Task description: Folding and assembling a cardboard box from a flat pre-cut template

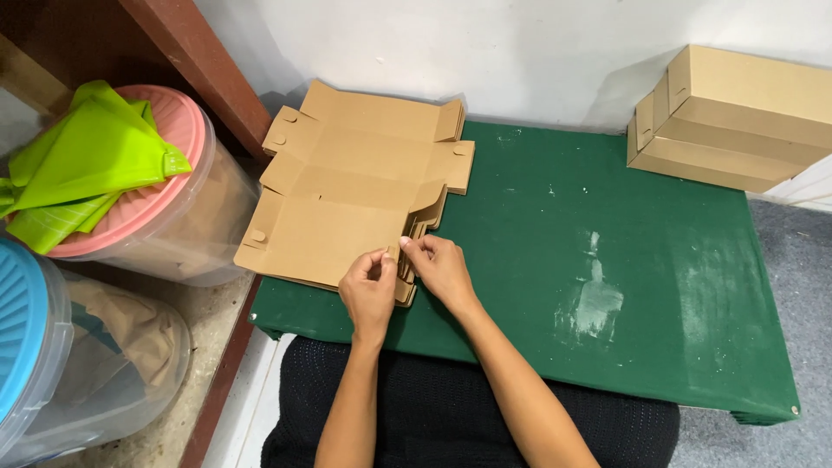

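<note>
A stack of flat brown cardboard box blanks (pixel 351 186) lies on the left part of a green table (pixel 607 217). Both hands meet at the stack's near right corner. My left hand (pixel 368 290) pinches the edge of the top blank between thumb and fingers. My right hand (pixel 440 264) touches the same corner from the right, fingertips on the edges of the sheets. The top blank lies flat, its tabs and flaps spread out.
Two folded cardboard boxes (pixel 737 117) are stacked at the table's far right corner against a white wall. Left of the table stand a clear tub with a pink lid (pixel 165 217), green cloth (pixel 82 165) on it, and a blue-lidded tub (pixel 26 321).
</note>
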